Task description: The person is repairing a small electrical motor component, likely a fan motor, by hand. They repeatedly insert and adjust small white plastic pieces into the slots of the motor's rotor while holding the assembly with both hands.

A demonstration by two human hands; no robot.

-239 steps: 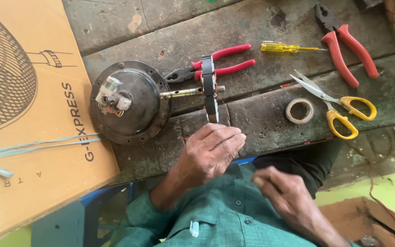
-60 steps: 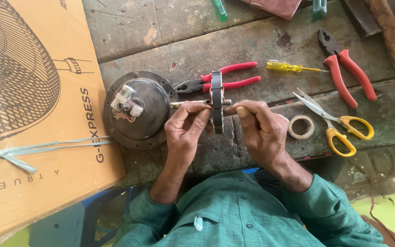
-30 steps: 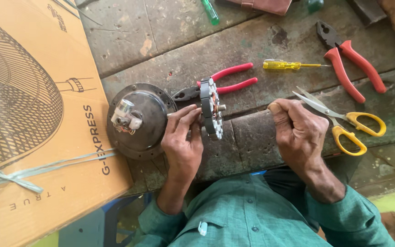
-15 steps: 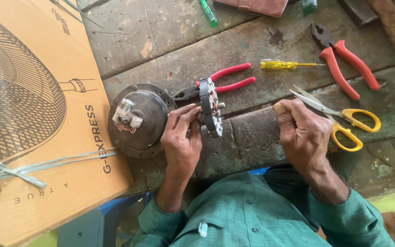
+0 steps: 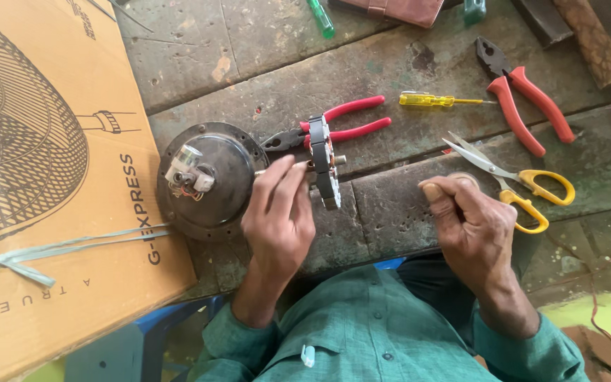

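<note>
The right hand [image 5: 476,228] has drawn away from the stator [image 5: 324,161] and curls loosely closed above the bench [image 5: 390,212], apparently empty. The left hand [image 5: 280,218] pinches the stator's shaft beside the round motor housing [image 5: 206,180], holding it upright.

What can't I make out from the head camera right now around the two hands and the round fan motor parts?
- Beige tape roll: mostly hidden behind the right hand.
- Right palm: fingers curled, so its contents are unclear.
- Metal shaft through the grey wound stator disc: left hand covers its middle.
- Green-handled screwdriver: cut off by the top edge.
- Wiring on the round dark motor housing: too small.
</note>
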